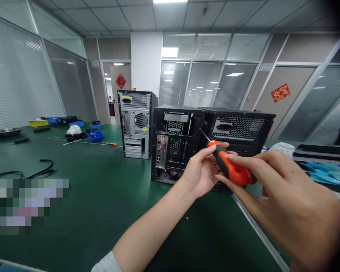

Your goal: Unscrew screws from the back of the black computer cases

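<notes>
Both my hands hold an orange and black screwdriver (229,166) in front of me. My right hand (286,204) wraps its fingers round the orange handle. My left hand (201,170) pinches the front of the handle near the shaft. The thin metal shaft points up and left, its tip at the back panel of a black computer case (175,143) standing on the green table (102,211). A second black case (240,128) stands against it on the right, and a silver-backed case (134,124) stands a little to the left.
Black cables (42,168) lie on the table at the left. Blue trays (95,135), a yellow tray (38,122), a metal bowl (5,131) and a small orange tool (111,144) sit at the far left. Blue parts (325,172) lie at the right. Glass partitions surround the room.
</notes>
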A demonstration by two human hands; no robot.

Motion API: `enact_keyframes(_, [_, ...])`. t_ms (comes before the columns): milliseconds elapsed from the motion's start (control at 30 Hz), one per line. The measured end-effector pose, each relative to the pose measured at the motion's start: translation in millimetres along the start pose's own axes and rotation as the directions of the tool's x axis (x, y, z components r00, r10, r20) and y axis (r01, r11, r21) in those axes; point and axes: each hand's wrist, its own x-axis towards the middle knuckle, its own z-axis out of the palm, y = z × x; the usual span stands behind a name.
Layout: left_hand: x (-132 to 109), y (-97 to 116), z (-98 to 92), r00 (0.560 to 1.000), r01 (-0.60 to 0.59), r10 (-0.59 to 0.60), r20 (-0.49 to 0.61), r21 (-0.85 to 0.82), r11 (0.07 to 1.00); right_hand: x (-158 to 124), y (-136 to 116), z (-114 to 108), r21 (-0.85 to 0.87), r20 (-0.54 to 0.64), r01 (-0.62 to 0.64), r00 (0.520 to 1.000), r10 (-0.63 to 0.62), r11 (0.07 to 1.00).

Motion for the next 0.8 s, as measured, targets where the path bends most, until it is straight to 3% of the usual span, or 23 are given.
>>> enact_keyframes(500, [2.8, -2.8, 0.0, 1.0, -0.009, 0.009, 0.005, 0.002, 1.0, 1.2, 0.6, -0.3, -0.002, -0.042, 0.057, 0.997, -0.057, 0.998])
enact_keyframes(800, [3.8, -3.0, 1.3, 1.0, 0.007, -0.007, -0.019, -0.016, 1.0, 3.1, 0.4, 1.7, 0.002, -0.052, 0.025, 0.998, -0.025, 1.0])
